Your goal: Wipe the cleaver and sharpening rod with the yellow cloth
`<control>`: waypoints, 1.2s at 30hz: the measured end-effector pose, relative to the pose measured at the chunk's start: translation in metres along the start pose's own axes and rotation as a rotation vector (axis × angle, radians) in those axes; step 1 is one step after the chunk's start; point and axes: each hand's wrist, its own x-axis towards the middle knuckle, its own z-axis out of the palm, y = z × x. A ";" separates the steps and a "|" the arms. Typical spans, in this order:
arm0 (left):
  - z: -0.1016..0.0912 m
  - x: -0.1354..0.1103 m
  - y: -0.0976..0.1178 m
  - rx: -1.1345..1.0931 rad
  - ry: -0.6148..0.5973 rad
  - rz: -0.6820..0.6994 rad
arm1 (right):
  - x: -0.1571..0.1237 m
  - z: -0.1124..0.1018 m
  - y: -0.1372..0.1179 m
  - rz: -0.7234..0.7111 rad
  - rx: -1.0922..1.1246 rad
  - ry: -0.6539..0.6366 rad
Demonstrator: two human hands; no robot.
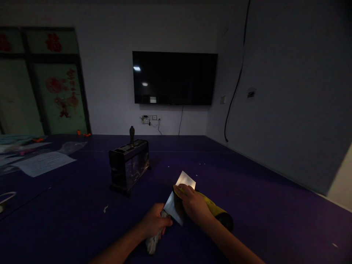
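Both hands meet over a shiny plate (185, 180) on the purple worktop (82, 220), just in front of the black box (129, 167) and a little to its right. The plate's long axis runs from the near left to the far right. Its far end is tilted up and catches the light, and its near end is down by the left hand (154, 222).

The left hand is closed around a crumpled white rag (151, 244) and touches the plate's near corner. The right hand (194, 205) lies across the middle of the plate, fingers bent over its edge with something yellow under the fingertips. It is too dark to tell whether this hand grips or only presses. The right hand is the one further along the plate, nearer the box. A yellow roll (217, 211) with a dark end runs out from under that hand, away from the box.

A dark knob (132, 135) stands on top of the box. Papers (44, 163) lie well to the box's left, and a TV (174, 78) hangs on the wall behind it.

No brand can be read. The red cut-out characters on the door (60, 91), far left of the box, are too blurred to make out.
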 end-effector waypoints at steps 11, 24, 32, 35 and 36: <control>-0.001 0.000 -0.002 0.027 -0.018 -0.001 | -0.003 0.002 0.029 0.438 0.000 0.021; -0.002 0.002 -0.006 0.046 -0.052 0.008 | -0.001 -0.007 0.008 0.133 0.010 -0.021; -0.003 0.003 -0.007 0.020 -0.070 0.019 | -0.001 0.000 0.023 0.321 -0.019 -0.001; -0.003 0.004 -0.009 0.007 -0.067 0.023 | -0.002 0.002 0.031 0.396 -0.012 0.027; -0.003 0.003 -0.008 0.007 -0.067 0.020 | -0.002 0.001 0.032 0.410 -0.009 0.033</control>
